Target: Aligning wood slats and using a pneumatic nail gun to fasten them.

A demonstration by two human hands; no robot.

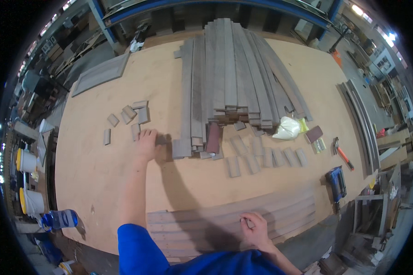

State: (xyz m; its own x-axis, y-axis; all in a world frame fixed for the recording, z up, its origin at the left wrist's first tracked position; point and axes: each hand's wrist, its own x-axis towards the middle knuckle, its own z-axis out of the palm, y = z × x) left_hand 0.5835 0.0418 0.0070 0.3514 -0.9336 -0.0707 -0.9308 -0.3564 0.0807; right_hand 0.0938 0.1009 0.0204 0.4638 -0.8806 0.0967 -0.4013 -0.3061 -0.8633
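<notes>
- At the near edge of the tabletop (101, 192), long grey-brown slats (183, 224) lie side by side, running left to right in front of the person.
- Over these slats, the right hand (254, 229) hovers or rests with its fingers curled and thumb near the forefinger; whether it pinches anything, I cannot tell.
- Left of centre, the left hand (147, 144) reaches out palm down, its fingertips at a small wooden block (136, 131); whether it grips the block or only touches it, I cannot tell.
- Just beyond that hand lie more loose blocks (143, 114), some of them touching.
- Toward the middle, a tall stack of long boards (229, 68) points away from the person, with a dark red roll (213, 137) at its near end.
- Right of the roll, further short pieces (253, 163) lie scattered below a white bag (288, 128).
- Near the right edge are a hammer (343, 155) and a blue power tool (336, 184).
</notes>
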